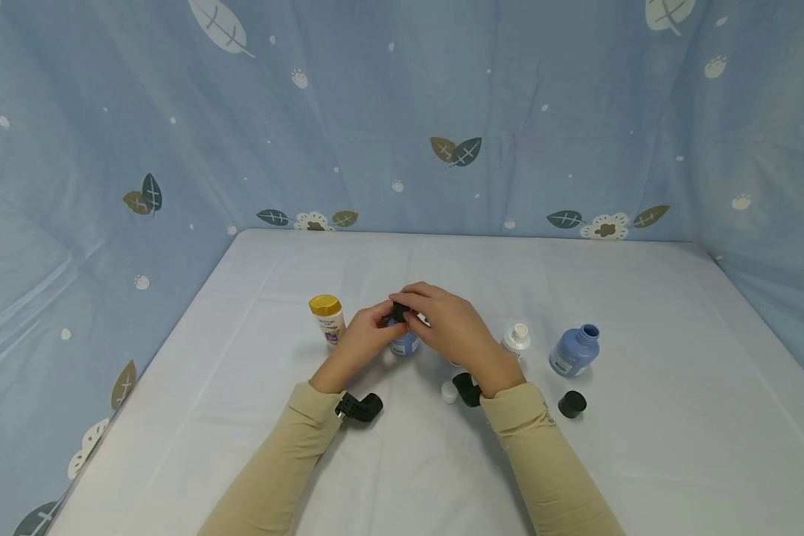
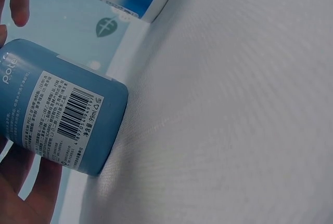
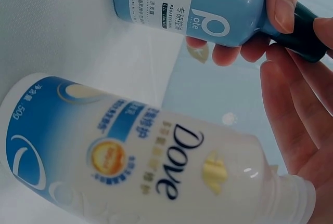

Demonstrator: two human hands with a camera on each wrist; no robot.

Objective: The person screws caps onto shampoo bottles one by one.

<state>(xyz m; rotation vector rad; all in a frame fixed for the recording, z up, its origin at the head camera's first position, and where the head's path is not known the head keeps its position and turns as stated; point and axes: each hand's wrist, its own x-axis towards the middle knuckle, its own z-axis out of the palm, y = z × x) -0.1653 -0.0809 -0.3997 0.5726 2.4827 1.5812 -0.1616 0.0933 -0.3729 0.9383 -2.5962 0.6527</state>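
In the head view my left hand (image 1: 358, 339) grips a blue bottle (image 1: 404, 345) around its neck and upper part. The bottle stands upright, its base at the white cloth, and its barcode label (image 2: 62, 125) faces the left wrist camera. My right hand (image 1: 454, 327) pinches a black cap (image 1: 400, 311) at the bottle's mouth. In the right wrist view this cap (image 3: 302, 34) sits in line with the neck, with fingertips of both hands around it. A white Dove bottle (image 3: 171, 156) with a blue lower label and a bare white neck stands close by my right hand.
A white bottle with a yellow cap (image 1: 326, 307) stands left of my left hand. Right of my right hand are a white bottle (image 1: 517, 339) and an uncapped blue bottle (image 1: 573, 351). A loose black cap (image 1: 572, 404) and a small white cap (image 1: 450, 392) lie nearer the front.
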